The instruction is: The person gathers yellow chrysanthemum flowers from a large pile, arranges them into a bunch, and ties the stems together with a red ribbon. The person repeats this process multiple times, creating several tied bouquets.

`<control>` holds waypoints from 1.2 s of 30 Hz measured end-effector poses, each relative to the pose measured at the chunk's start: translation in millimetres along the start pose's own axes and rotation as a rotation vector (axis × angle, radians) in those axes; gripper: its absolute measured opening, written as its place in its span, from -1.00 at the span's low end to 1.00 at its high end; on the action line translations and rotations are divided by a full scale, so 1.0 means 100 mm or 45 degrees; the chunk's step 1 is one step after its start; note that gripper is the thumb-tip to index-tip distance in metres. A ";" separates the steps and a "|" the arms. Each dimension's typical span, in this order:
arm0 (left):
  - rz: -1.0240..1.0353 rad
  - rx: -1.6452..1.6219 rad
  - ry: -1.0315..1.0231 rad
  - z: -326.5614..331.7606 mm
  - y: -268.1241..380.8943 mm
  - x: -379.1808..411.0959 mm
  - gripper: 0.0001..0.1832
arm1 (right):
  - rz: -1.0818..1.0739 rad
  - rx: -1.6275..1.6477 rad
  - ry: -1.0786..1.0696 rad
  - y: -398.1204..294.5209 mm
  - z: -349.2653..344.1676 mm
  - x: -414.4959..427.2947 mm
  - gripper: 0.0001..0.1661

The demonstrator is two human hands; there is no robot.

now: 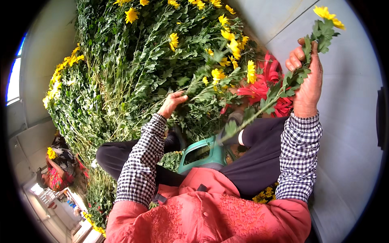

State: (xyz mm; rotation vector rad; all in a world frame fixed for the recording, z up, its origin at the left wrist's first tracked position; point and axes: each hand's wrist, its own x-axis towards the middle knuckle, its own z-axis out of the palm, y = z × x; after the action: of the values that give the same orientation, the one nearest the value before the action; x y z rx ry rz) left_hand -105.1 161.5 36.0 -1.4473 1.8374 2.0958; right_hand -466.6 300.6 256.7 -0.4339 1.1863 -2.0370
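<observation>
My right hand (307,79) is raised at the right, its fingers closed round the leafy upper stem of a yellow chrysanthemum (329,16). That flower's long stem (261,111) slants down left towards my knees, and its lower end is blurred. At the near edge of a big heap of cut chrysanthemums (152,60), my left hand (174,103) pinches another leafy chrysanthemum stem (197,80). Its leaves are motion-blurred and lead towards yellow blooms (234,47). Overlapping leaves hide which bloom belongs to it.
Red plastic strips (267,85) lie beside the heap, near my foot. A green plastic frame (197,155) stands between my bent legs. A pale wall (346,91) rises close on the right. At the far left another person (57,174) sits beside a yellow bloom (51,153).
</observation>
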 end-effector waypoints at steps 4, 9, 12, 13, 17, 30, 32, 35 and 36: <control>0.114 0.303 -0.145 0.03 -0.03 0.01 -0.49 | -0.121 -0.027 0.074 -0.11 0.01 -0.02 -0.60; 0.413 0.565 0.292 0.12 -0.19 0.09 -0.47 | -0.112 -0.082 0.024 -0.20 -0.04 0.04 -0.61; 0.550 0.998 0.457 0.24 -0.14 0.13 -0.53 | 0.088 -0.026 -0.065 -0.26 -0.06 0.05 -0.60; 0.590 1.043 0.436 0.29 -0.14 0.15 -0.55 | 0.165 -0.011 -0.171 -0.29 -0.07 0.04 -0.60; 0.421 1.081 0.097 0.75 -0.32 0.28 -0.59 | 0.301 -0.078 -0.337 -0.38 0.05 -0.13 -0.55; -0.009 1.313 0.486 0.74 -0.18 0.87 -0.36 | 0.301 -0.194 -0.065 -0.36 0.05 -0.21 -0.60; 0.058 1.264 0.414 0.64 -0.14 0.87 -0.62 | 0.295 -0.225 -0.054 -0.31 0.09 -0.19 -0.59; 0.222 1.073 0.101 0.63 -0.17 0.74 -0.72 | 0.308 -0.219 -0.046 -0.24 0.12 -0.18 -0.58; 0.191 0.804 -0.032 0.65 -0.17 0.71 -0.70 | 0.322 -0.254 -0.107 -0.27 0.11 -0.18 -0.56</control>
State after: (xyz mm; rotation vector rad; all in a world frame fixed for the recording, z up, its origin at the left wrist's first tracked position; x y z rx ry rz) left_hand -177.0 179.8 -27.8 -1.1378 2.3491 1.3488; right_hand -459.0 315.7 286.2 -0.4369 1.3264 -1.6782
